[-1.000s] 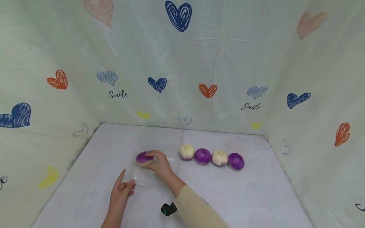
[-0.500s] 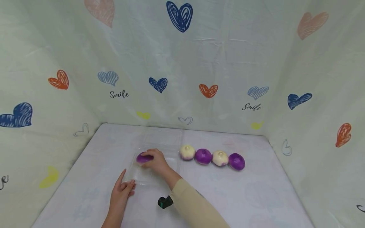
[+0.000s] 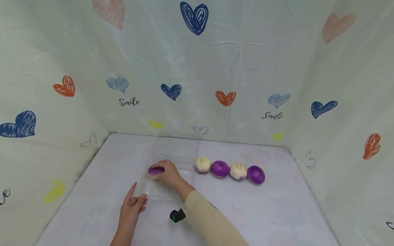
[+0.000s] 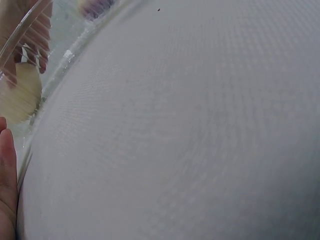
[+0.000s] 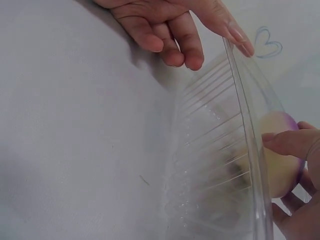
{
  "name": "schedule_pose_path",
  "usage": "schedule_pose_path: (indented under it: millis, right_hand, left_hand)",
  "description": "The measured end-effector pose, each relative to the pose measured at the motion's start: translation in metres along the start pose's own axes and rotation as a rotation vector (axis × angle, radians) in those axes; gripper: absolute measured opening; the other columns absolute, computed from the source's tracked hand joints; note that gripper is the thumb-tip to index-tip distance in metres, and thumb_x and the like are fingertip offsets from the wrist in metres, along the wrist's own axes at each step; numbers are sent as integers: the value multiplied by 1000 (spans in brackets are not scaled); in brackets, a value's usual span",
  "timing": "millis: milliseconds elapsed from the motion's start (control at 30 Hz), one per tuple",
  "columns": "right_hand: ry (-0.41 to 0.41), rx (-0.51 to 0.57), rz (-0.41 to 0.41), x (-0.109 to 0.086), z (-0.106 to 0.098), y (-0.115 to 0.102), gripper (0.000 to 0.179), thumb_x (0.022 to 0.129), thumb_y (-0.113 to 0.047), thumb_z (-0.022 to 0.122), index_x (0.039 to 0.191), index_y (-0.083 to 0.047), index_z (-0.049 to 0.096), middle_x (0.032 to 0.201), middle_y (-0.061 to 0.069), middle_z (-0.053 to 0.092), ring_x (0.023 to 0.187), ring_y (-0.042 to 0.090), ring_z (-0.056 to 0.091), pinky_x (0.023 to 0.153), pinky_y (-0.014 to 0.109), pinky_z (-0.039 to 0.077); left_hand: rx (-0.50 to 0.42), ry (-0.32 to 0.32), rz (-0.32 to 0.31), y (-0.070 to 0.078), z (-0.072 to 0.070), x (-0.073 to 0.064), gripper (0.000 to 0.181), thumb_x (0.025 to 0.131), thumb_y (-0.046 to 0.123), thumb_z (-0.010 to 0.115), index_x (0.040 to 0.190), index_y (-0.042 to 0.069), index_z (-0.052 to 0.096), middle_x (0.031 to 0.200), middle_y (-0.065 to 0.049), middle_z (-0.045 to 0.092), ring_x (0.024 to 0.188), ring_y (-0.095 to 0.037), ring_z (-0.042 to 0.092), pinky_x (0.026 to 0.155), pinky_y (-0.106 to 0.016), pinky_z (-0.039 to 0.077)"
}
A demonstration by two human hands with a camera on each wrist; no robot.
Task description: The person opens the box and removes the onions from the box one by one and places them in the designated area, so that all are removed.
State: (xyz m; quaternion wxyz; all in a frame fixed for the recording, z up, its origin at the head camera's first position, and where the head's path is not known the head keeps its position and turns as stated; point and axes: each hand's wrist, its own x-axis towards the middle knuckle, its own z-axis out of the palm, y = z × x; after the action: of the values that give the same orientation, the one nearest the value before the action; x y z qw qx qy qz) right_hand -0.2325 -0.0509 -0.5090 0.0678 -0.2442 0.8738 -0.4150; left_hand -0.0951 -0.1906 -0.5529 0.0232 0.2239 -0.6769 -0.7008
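Observation:
My right hand grips a purple-and-cream turnip inside the left part of a clear plastic box. In the right wrist view, the thumb of that hand presses the turnip's cream side behind the ribbed wall. Resting at the box's near left corner is my left hand, its index finger extended. The right wrist view has a fingertip of the left hand touching the box rim. Through the plastic, the left wrist view shows the turnip partly covered by fingers.
Right of the box stand more turnips in a row: a cream-side-up one, a purple one, another cream one and another purple one. The box's clear lid lies folded back behind it. A black device sits by the right sleeve.
My right hand has lowered slightly and shifted left with the turnip, which now shows mostly purple in the head view. The left hand has kept its place at the box corner.

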Motion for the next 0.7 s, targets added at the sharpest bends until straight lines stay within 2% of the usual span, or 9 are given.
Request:
schedule_pose_path:
  millis: [167,333,700]
  right_hand:
    - [17,3,-17,0,1,5,48,67,1,82,111,-16,74,113,5,59,108,19,55,93,27,43]
    - [1,43,-23,0,0,9,51,70,2,81,116,-15,72,117,5,59,111,17,54,98,28,42]
    - [-47,205,-9,-8,-9,12,51,81,6,70,127,-12,64,127,6,56,120,17,50,103,30,38]
  left_hand:
    - [1,4,9,1,2,-1,73,96,22,64,157,25,23,88,9,66,82,-4,62,69,-21,52]
    - [-5,5,14,2,3,-2,73,96,22,65,156,24,23,87,10,66,81,-4,62,69,-20,52]
    - [23,19,11,2,2,-3,72,97,21,63,156,20,23,91,5,67,81,-4,62,68,-21,53]
